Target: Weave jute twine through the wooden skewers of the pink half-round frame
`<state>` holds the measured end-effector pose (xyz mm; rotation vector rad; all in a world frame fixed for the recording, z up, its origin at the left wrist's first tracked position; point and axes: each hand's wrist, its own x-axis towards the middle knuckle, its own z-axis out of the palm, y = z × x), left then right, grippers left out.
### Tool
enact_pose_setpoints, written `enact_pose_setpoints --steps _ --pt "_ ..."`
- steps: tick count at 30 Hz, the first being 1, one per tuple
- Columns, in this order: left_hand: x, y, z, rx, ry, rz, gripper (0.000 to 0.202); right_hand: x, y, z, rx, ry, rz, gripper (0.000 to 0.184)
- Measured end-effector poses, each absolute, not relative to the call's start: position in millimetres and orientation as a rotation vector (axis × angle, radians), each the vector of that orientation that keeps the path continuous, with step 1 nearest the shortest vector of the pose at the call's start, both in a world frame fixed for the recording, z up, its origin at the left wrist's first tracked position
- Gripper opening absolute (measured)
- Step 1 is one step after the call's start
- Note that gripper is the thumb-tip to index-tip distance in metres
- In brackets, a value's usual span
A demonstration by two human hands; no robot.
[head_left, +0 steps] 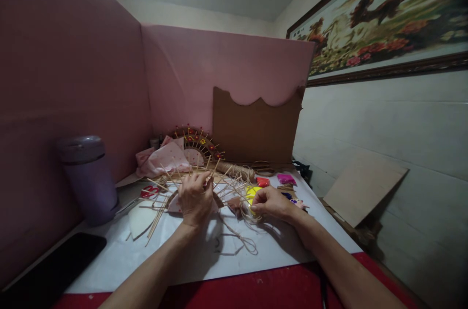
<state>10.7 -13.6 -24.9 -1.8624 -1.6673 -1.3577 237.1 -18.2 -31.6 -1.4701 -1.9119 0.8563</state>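
Note:
My left hand (pixel 195 199) is closed over a half-round craft piece (pixel 175 204). This piece has a dotted pale face, a brown rim and thin wooden sticks fanning out from it. My right hand (pixel 272 203) is pinched beside a yellow packet (pixel 252 193), with thin twine (pixel 248 245) at its fingertips; the exact grip is partly hidden. Loops of that twine trail over the white sheet between and below the hands. Behind them stands a finished-looking arch (pixel 201 141) with sticks and red and yellow beads.
Left lie red-handled scissors (pixel 149 192), loose sticks (pixel 155 223), a purple tumbler (pixel 87 180) and a dark phone (pixel 54 270). Pink cloth (pixel 163 158), a twine roll (pixel 237 172) and cut cardboard (pixel 256 128) stand behind. Red (pixel 262 182) and magenta packets (pixel 286 179) lie right.

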Motion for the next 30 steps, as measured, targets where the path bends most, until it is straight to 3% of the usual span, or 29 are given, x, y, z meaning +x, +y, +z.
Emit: enact_pose_setpoints --steps 3,10,18,21,26,30 --pt "11.3 -14.3 -25.6 -1.858 -1.697 -1.39 0.006 236.9 -18.1 -31.6 -1.461 -1.906 0.852 0.011" --pt "13.0 -14.2 -24.4 -1.79 -1.773 -1.417 0.011 238.6 -20.8 -26.2 -1.451 -1.922 0.831 0.016" --pt "11.4 -11.1 -25.1 -1.805 -1.778 -1.495 0.015 248.2 -20.5 -13.0 -1.474 -1.813 0.738 0.042" --pt "10.4 -10.6 -26.0 -1.83 -1.76 -1.5 0.017 250.7 -19.0 -11.5 -1.46 -1.733 0.492 0.043" --pt "9.6 -9.2 -28.6 -1.857 -1.73 -1.535 0.019 248.7 -23.3 -13.0 -1.541 -1.652 -0.212 0.027" --pt "9.5 -7.4 -29.6 -1.865 -1.706 -1.566 0.018 240.6 -31.8 -10.7 -1.528 -1.533 -0.575 0.023"
